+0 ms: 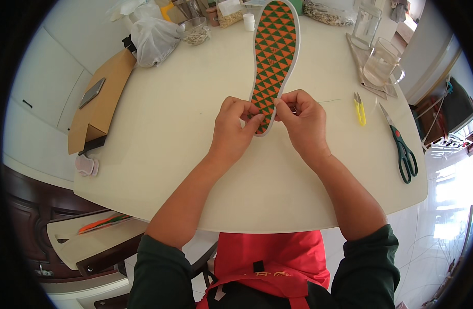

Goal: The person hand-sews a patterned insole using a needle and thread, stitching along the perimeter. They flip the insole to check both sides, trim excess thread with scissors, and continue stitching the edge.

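A flat, curved insole, patterned in orange and green triangles with a pale rim, is held over the middle of the smooth cream table. The left hand pinches its near left edge, thumb against fingers; the right hand pinches the right edge. Slim yellow snips and green-handled scissors lie right.

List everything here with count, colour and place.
Table: one, cream, centre
Insole: one, orange and green, upper centre
Snips: one, yellow, right
Scissors: one, green-handled, right edge
Mug: one, clear, upper right
Jar: one, clear, behind mug
Cloth: one, beige, under mug
Box: one, brown, left
Phone: one, grey, on box
Bag: one, white, upper left
Bowl: one, clear, beside bag
Threads: uncounted, orange and green, lower left
Other clutter: uncounted, mixed, far edge
Apron: one, red, bottom
Left hand: one, bare, on insole
Right hand: one, bare, on insole
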Demonstrator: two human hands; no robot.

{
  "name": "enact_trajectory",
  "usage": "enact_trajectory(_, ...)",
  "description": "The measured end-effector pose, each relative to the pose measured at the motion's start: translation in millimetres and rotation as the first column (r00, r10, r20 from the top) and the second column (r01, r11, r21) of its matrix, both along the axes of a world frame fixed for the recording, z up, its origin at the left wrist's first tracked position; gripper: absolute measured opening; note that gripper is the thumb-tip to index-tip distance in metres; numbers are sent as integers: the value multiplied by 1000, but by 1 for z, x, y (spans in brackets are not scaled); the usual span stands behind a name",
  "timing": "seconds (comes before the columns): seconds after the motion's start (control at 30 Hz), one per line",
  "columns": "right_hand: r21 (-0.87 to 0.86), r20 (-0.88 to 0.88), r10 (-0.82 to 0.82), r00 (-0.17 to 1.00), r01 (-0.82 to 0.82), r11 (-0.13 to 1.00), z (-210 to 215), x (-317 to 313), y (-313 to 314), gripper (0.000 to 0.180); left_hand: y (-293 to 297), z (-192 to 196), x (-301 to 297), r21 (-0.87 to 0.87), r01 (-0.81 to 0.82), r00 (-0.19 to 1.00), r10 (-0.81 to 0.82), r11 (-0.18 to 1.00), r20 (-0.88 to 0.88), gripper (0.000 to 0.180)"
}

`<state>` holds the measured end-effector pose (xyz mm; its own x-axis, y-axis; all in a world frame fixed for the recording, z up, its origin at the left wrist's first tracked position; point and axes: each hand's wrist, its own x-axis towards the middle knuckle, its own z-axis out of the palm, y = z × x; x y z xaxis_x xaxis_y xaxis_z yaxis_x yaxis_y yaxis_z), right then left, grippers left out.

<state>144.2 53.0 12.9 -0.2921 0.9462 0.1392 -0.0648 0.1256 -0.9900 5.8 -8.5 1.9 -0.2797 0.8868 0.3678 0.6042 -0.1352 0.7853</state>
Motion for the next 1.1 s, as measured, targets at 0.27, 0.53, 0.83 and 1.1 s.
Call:
enact_trajectory(0.27,1,2,28,1000,-28,1000,1,1,1,9,3,-9,-7,-115,97,992,-86,989,95,2)
enact_trajectory(0.53,-50,-46,61,997,-64,997,5,3,3,9,2,0,-15,-267,229,949,-153,936,277,10)
enact_trajectory(0.83,-55,-10,31,999,-31,998,6,5,4,10,1,9,-22,-253,271,865,-120,929,487,20)
enact_trajectory(1.1,-76,-40,20,999,-23,997,9,4,2,12,1,6,-12,-214,130,968,-78,968,237,21)
